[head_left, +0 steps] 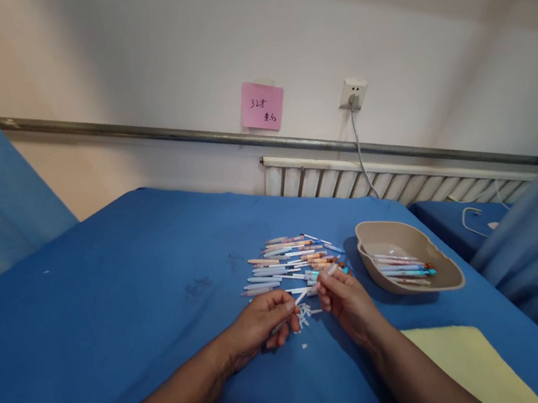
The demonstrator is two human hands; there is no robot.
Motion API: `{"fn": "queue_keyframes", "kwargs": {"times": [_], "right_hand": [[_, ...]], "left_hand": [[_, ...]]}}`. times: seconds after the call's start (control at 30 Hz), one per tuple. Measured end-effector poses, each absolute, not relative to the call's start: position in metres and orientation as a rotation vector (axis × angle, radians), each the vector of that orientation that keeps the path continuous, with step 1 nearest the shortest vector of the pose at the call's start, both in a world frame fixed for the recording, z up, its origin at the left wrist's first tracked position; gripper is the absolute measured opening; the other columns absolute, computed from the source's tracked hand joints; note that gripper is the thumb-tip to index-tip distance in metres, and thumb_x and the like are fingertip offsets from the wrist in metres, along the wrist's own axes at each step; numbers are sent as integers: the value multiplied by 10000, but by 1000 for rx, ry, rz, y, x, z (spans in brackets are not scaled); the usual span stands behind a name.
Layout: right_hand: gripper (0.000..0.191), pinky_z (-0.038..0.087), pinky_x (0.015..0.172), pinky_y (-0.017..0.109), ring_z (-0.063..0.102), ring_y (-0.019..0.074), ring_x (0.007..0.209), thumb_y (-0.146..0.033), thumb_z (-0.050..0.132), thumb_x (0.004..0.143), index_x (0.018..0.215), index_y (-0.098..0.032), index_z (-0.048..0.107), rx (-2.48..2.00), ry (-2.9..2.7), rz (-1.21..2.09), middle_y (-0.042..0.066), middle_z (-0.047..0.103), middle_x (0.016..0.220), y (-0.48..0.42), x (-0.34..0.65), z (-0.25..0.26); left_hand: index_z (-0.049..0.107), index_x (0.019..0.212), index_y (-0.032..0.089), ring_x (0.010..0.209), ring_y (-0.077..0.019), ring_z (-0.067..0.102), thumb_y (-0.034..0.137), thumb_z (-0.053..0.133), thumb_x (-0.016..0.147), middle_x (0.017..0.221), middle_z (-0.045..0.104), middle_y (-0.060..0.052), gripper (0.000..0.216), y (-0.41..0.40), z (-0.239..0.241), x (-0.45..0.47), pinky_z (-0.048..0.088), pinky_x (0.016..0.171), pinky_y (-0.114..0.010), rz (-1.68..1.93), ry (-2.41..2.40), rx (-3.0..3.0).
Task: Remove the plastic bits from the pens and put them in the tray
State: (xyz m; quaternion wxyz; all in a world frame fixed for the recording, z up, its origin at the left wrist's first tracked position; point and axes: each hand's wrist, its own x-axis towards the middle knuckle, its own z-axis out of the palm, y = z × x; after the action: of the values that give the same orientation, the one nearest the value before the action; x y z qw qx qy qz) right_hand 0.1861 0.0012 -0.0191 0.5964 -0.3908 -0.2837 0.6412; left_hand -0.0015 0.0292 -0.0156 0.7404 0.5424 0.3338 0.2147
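Observation:
My left hand [273,315] is closed around a thin white pen refill [301,296], which slants up toward my right hand [343,298]. My right hand pinches a pale, see-through pen barrel [332,269] at the refill's upper end. Whether the refill's tip sits inside the barrel I cannot tell. Just beyond both hands lie rows of pen parts [264,271], with pastel barrels on the left and orange or blue decorated pieces on the right. Small white bits [304,315] are scattered beneath the hands.
A beige plastic basin [448,269] stands to the right, holding several pens [403,269]. Yellow paper or cloth [467,360] lies by my right forearm. The blue-covered table [137,302] meets a wall with a radiator [327,183] and a plugged-in cable [358,141]. Blue curtains hang at both sides.

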Motion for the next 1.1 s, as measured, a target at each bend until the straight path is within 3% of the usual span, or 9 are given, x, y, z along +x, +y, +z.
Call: {"fn": "queue_keyframes", "kwargs": {"times": [0.5,0.8,0.93,1.1], "right_hand": [[279,371,456,187,501,73,484,-397,738,713,724,-161,590,-917,-898,1481,-7,623,629,1,184,-29],[305,396,480,214,502,90,475,-412,769,650,724,-179,587,-990,-1148,1364,-43,579,563,2,183,-25],[309,401,495,214,505,89,482,-414,769,652,722,-170,594,-986,-1208,1424,-39,581,554,-1,184,-25],[298,408,515,216,531,98,508,-414,763,664,741,-168,613,-1025,-1281,1469,-27,605,563,-6,183,-26]], "left_hand": [[526,821,161,385,-50,444,555,583,770,657,622,14,401,30,-15,-4,242,346,-179,437,769,1251],[533,808,159,393,-48,441,487,567,794,665,631,10,330,32,-13,-4,249,363,-181,431,773,1281],[551,899,159,414,-83,491,407,516,798,653,657,-8,269,32,-8,-4,260,366,-186,459,792,1214],[538,946,164,437,-100,511,424,450,826,665,682,-21,300,31,-4,-6,275,375,-188,440,821,1266]]}}
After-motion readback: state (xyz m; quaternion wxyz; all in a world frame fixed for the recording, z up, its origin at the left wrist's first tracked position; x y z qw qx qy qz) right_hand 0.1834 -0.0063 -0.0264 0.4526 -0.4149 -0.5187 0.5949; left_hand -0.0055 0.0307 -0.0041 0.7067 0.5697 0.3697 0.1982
